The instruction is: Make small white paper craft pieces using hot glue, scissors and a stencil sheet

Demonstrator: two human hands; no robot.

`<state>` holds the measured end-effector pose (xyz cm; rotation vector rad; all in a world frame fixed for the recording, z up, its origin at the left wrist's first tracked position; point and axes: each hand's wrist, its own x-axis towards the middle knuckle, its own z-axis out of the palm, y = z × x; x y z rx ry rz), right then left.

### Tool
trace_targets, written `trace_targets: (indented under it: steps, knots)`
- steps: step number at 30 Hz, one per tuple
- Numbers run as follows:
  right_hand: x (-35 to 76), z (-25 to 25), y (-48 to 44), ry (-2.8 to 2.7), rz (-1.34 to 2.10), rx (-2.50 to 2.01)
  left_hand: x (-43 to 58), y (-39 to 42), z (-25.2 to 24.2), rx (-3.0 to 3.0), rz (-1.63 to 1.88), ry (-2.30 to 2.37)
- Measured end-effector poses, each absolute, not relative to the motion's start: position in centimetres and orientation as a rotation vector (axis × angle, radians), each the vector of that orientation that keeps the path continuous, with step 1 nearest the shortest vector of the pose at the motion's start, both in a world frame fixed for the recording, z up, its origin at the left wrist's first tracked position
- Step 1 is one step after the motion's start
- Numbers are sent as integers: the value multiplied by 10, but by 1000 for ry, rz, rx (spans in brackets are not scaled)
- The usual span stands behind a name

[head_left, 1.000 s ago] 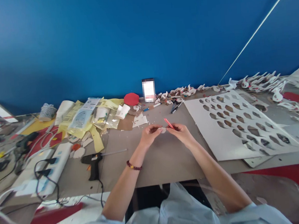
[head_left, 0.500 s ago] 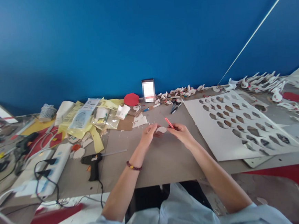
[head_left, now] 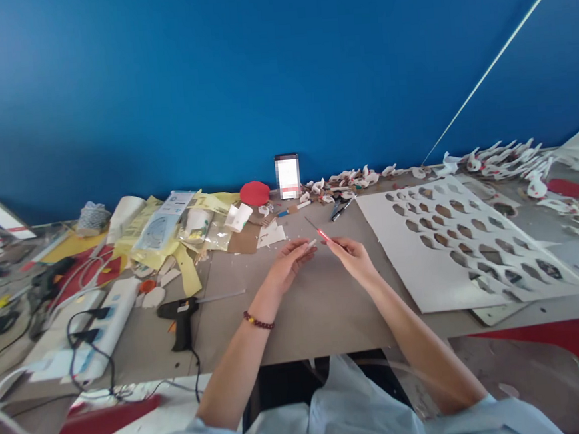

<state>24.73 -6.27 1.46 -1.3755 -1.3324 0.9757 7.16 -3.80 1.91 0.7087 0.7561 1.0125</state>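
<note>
My left hand (head_left: 290, 262) is closed in a pinch on a small white cut-out piece (head_left: 312, 244), seen nearly edge-on. Between the fingers of my right hand (head_left: 351, 253) is a slim red-handled craft knife (head_left: 323, 234), its thin dark tip pointing up and left, away from me. A small gap separates the two hands, which hover over the brown tabletop (head_left: 322, 315). Right of them lies a white board (head_left: 397, 248) with rows of leaf-shaped holes.
A black glue gun (head_left: 181, 322) lies to the left, beside a white power strip (head_left: 112, 324) with cables. Yellow plastic packets (head_left: 187, 252) lie behind. White bird-like cut-outs (head_left: 505, 160) line the blue wall, where a phone (head_left: 288, 177) leans. Black scissors (head_left: 341, 206) lie at the back.
The white piece has turned from showing its face to nearly edge-on. The craft knife has tilted left and moved apart from the piece, showing its thin tip.
</note>
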Motion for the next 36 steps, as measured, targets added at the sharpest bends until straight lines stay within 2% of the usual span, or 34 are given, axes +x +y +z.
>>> trace_targets:
  steps: [4, 11, 36]
  knots:
    - [247, 17, -65, -1501, 709, -1406, 69, -35, 18, 588, 1120, 732]
    - [244, 20, -69, -1633, 557, -1444, 68, -30, 14, 554, 1235, 812]
    - [245, 18, -68, -1684, 492, -1487, 70, -34, 15, 810, 1357, 987]
